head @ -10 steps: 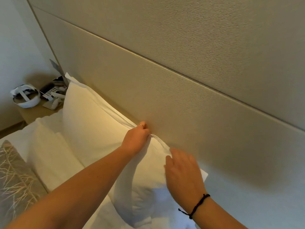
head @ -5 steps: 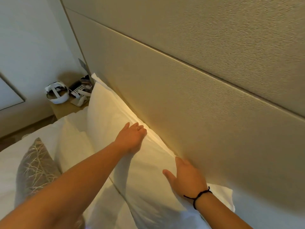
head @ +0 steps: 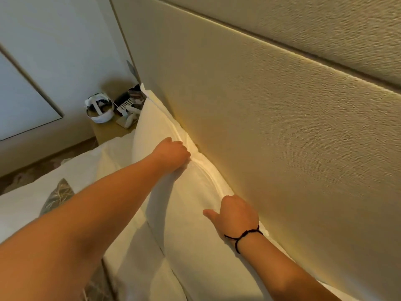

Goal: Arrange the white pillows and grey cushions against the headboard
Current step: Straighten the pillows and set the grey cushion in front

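A long white pillow (head: 191, 205) stands on its edge against the beige padded headboard (head: 271, 137). My left hand (head: 172, 154) is curled over the pillow's top seam towards its far end. My right hand (head: 235, 213) grips the same seam nearer to me, its fingers tucked between pillow and headboard and its thumb spread on the front face. A second white pillow (head: 138, 259) lies flat in front of the standing one. A grey cushion (head: 59, 195) with a pale branch pattern lies on the bed at the left, partly hidden by my left forearm.
A wooden bedside table (head: 108, 131) beyond the pillow's far end holds a white headset (head: 100, 109), a remote control and small items. White bedding (head: 43, 192) covers the bed at the left. The floor shows past the bed's far edge.
Both hands lay flat and open on the pillow's face half a second ago; now their fingers are curled over its top seam. The pillow stands closer against the headboard.
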{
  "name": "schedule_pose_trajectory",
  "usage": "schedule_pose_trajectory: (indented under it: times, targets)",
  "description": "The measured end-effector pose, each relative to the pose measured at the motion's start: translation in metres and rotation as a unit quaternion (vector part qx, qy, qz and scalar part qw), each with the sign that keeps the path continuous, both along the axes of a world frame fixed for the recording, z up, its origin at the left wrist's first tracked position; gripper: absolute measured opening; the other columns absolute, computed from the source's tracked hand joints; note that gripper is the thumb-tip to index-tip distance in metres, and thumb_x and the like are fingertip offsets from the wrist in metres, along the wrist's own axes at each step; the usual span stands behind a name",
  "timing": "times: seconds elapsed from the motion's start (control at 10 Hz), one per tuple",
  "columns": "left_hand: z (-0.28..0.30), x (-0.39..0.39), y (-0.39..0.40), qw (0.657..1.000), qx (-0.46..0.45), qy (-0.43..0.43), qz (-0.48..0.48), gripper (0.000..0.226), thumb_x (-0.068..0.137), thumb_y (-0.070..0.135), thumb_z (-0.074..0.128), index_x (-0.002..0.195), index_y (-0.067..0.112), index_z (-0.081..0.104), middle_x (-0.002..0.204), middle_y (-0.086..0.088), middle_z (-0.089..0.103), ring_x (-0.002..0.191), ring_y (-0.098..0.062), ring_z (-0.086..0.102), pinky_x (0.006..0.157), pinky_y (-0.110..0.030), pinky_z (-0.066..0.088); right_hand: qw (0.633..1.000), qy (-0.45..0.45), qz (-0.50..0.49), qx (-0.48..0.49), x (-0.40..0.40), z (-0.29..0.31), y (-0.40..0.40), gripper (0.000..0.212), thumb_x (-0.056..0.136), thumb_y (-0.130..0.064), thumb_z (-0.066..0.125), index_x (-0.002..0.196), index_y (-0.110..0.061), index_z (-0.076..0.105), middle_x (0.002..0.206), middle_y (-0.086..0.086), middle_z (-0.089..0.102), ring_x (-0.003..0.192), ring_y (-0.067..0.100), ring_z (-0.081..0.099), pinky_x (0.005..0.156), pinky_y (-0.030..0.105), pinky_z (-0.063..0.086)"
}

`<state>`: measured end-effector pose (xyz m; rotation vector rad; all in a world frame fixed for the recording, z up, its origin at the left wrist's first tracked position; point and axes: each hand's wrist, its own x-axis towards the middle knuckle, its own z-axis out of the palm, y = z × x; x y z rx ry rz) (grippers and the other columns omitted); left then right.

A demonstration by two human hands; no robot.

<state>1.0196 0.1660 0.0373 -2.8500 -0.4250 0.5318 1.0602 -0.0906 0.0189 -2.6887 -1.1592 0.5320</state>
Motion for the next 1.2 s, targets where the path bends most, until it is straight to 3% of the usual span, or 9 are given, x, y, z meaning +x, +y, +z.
schedule_pose_trajectory:
  times: [0.1,0.2,0.3,0.4,0.6,0.8,1.0,1.1,1.2]
  targets:
    - [-0.017,0.0,-0.004,0.999,0.048,-0.002,0.009,0.035,0.099,0.03,0.039,0.11,0.012,0.068,0.117,-0.006,0.065,0.114,-0.023,0.053,0.093,-0.014,0.024,1.0,0.008,-0.001,-0.006,-0.003,-0.001,0.003,0.047,0.095,-0.05,0.049,0.061,-0.022,0.033,0.072,-0.002,0.052,0.061,0.019,0.042,0.055,0.029,0.032]
    - [-0.002,-0.003,-0.011,0.989,0.073,-0.107,0.065,0.024,0.098,0.029,0.041,0.103,0.022,0.064,0.101,0.0,0.064,0.095,-0.021,0.061,0.088,-0.033,0.038,0.999,0.017,-0.008,0.026,-0.002,0.009,0.002,0.029,0.1,-0.036,0.044,0.078,-0.018,0.052,0.089,0.004,0.062,0.069,0.02,0.045,0.063,0.029,0.036]
    - [0.026,-0.012,-0.002,0.988,0.022,-0.15,0.0,0.01,0.093,0.024,0.056,0.1,0.02,0.061,0.093,-0.003,0.064,0.083,-0.025,0.062,0.066,-0.035,0.047,0.997,0.009,-0.019,0.071,0.002,0.029,-0.005,0.024,0.098,-0.034,0.045,0.086,-0.017,0.056,0.09,0.003,0.065,0.067,0.02,0.044,0.061,0.028,0.034]
    - [0.041,-0.031,0.003,0.975,0.007,-0.222,0.003,0.008,0.09,0.02,0.061,0.097,0.019,0.061,0.091,-0.003,0.062,0.081,-0.026,0.06,0.059,-0.037,0.048,0.993,-0.025,-0.019,0.112,-0.011,0.044,-0.017,0.024,0.096,-0.038,0.048,0.081,-0.019,0.052,0.084,0.002,0.064,0.063,0.02,0.041,0.058,0.028,0.032]
    - [0.037,-0.051,-0.014,0.977,-0.016,-0.192,0.097,0.016,0.094,0.027,0.054,0.106,0.02,0.062,0.101,-0.005,0.062,0.094,-0.026,0.059,0.071,-0.04,0.052,0.996,-0.026,-0.003,0.088,-0.034,0.048,-0.015,0.03,0.098,-0.043,0.043,0.082,-0.019,0.051,0.09,0.003,0.063,0.075,0.024,0.053,0.061,0.03,0.032]
    - [0.036,-0.034,-0.069,0.987,-0.089,-0.128,-0.031,0.034,0.096,0.027,0.039,0.119,0.036,0.062,0.114,0.004,0.068,0.109,-0.019,0.06,0.109,-0.041,0.03,0.983,0.096,-0.069,0.138,-0.023,0.046,-0.081,0.044,0.096,-0.056,0.028,0.077,-0.027,0.053,0.072,-0.005,0.06,0.068,0.014,0.055,0.059,0.035,0.044]
    - [0.046,-0.016,-0.149,0.97,-0.228,0.012,-0.082,0.036,0.099,0.05,0.035,0.121,0.037,0.06,0.123,0.008,0.066,0.112,-0.019,0.056,0.108,-0.04,0.028,0.985,0.124,-0.105,0.052,-0.017,0.048,-0.174,0.022,0.098,-0.046,0.032,0.105,-0.034,0.049,0.08,-0.007,0.063,0.072,0.014,0.059,0.058,0.032,0.045]
    - [0.049,-0.011,-0.174,0.966,-0.233,0.08,-0.083,0.036,0.094,0.054,0.045,0.122,0.038,0.061,0.125,0.008,0.063,0.119,-0.018,0.053,0.11,-0.043,0.022,0.975,0.174,-0.135,0.038,-0.018,0.058,-0.197,0.025,0.092,-0.053,0.046,0.096,-0.03,0.055,0.088,-0.007,0.062,0.076,0.013,0.06,0.06,0.03,0.045]
    - [0.055,-0.01,-0.184,0.97,-0.206,0.071,-0.105,0.032,0.091,0.048,0.053,0.115,0.03,0.066,0.111,0.005,0.063,0.111,-0.024,0.055,0.097,-0.039,0.033,0.976,0.158,-0.121,0.091,-0.018,0.067,-0.212,0.013,0.09,-0.041,0.057,0.083,-0.03,0.06,0.085,-0.012,0.057,0.071,0.004,0.053,0.06,0.024,0.041]
